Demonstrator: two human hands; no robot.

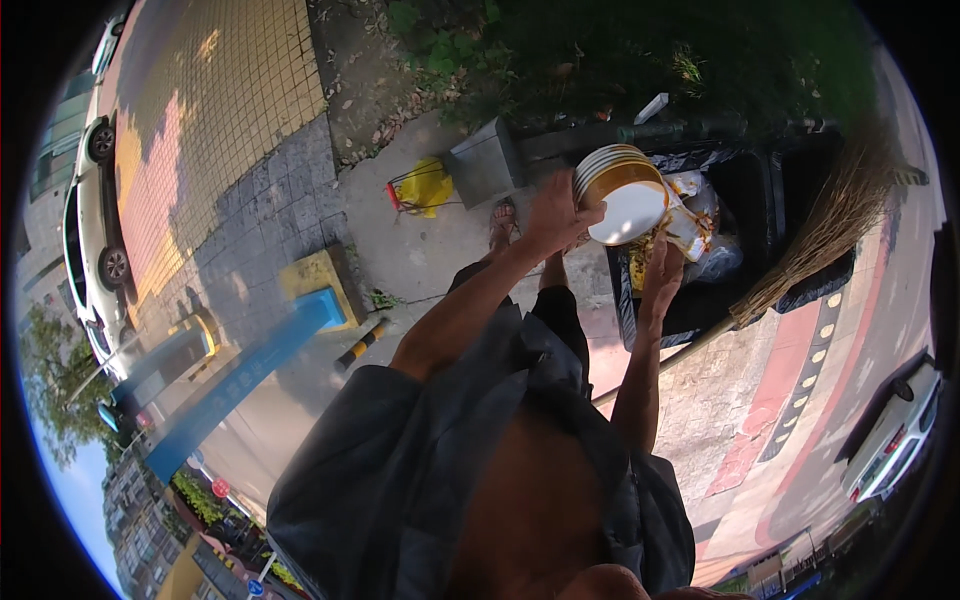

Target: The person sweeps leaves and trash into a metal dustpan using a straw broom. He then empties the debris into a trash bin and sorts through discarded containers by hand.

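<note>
My left hand (560,213) is closed on the near-left side of a round tub (632,207) with white and orange-brown bands, held tilted over a black bin (626,318). Whether it is one tub or several nested ones I cannot tell. Beside it, my right hand (662,274) is over the bin, fingers closed together near a stained white wrapper (690,232). What those fingers hold, if anything, is hidden. Clear plastic (718,260) and yellowish food scraps (638,262) lie in the bin.
A straw broom (812,235) leans across the bin's right side, its handle running toward my right arm. A metal dustpan (486,163) and a yellow bag (424,187) stand near my feet. Blue post (245,378) at left; parked cars (92,235) line the left.
</note>
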